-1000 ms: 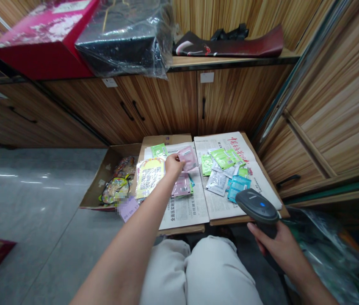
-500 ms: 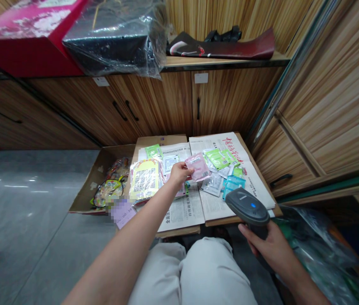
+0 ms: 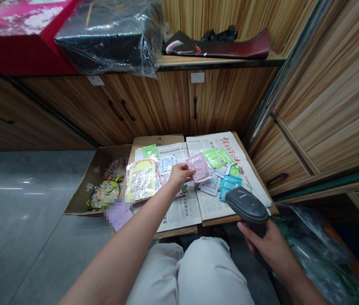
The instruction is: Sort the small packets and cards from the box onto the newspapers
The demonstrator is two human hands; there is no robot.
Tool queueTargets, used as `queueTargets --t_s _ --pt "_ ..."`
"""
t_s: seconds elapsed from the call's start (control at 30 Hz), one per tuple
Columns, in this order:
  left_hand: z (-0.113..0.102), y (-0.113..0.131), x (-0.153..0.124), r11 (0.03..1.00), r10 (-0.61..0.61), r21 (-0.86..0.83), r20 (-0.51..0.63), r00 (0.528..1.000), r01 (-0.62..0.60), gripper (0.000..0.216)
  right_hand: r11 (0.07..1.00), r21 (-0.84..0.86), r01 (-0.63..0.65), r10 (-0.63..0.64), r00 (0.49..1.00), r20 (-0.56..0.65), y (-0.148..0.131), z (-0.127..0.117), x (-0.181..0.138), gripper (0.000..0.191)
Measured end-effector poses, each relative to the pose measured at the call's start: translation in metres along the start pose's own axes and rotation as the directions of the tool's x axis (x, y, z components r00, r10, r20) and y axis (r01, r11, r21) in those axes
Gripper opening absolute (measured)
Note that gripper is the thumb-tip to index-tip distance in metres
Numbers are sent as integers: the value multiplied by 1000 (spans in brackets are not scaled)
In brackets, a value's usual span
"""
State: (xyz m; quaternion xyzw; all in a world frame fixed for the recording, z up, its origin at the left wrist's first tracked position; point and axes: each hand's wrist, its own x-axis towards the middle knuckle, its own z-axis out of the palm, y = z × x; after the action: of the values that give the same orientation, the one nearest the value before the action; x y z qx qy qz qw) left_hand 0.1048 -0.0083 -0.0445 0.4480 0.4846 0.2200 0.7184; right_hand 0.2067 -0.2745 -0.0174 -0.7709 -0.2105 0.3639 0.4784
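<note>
Between the thumb and fingers of my left hand (image 3: 181, 174) is a pink sachet (image 3: 199, 167), pinched at its left edge above the newspaper (image 3: 186, 209). My right hand (image 3: 270, 241) is wrapped round the handle of a dark grey barcode scanner (image 3: 247, 206), whose head points toward the sachets. Right of the pink sachet lie green sachets (image 3: 215, 158), a blue sachet (image 3: 230, 187) and a white sachet (image 3: 209, 186), partly overlapping. A stack of yellow printed cards in clear plastic (image 3: 143, 180) lies left of my left hand. My left forearm hides part of the newspaper.
An open cardboard box (image 3: 86, 186) with colourful plastic-wrapped items stands on the floor at left, a purple paper (image 3: 119, 215) near it. Wooden cabinets (image 3: 154, 106) close off the back and right. Clear plastic bags (image 3: 319, 245) lie at lower right. A plastic-wrapped box (image 3: 109, 42) sits on the shelf.
The view has shifted slightly, so things appear a little further left. The blue light on the scanner's top no longer shows. Both hands keep their holds.
</note>
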Motion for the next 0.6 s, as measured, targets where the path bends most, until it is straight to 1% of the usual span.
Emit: queueTargets --t_s 0.13,0.27,0.4,0.5,0.6 --pt "14 -7 3 999 -37 -14 -5 999 37 30 1000 4 5 -5 999 -32 8 -10 4 31" --pt "41 -19 10 998 -48 -36 3 999 48 33 1000 -3 12 -12 998 -66 13 -20 7 34" --pt "64 -27 19 997 -8 -73 45 999 11 24 1000 0 16 -16 997 -79 15 -26 8 35" --pt "71 -32 23 996 50 -79 63 997 -45 12 1000 5 0 0 997 -81 16 -27 7 36" --pt "65 -34 23 995 96 -15 53 994 -95 6 1000 8 -13 13 997 -73 15 -27 7 36"
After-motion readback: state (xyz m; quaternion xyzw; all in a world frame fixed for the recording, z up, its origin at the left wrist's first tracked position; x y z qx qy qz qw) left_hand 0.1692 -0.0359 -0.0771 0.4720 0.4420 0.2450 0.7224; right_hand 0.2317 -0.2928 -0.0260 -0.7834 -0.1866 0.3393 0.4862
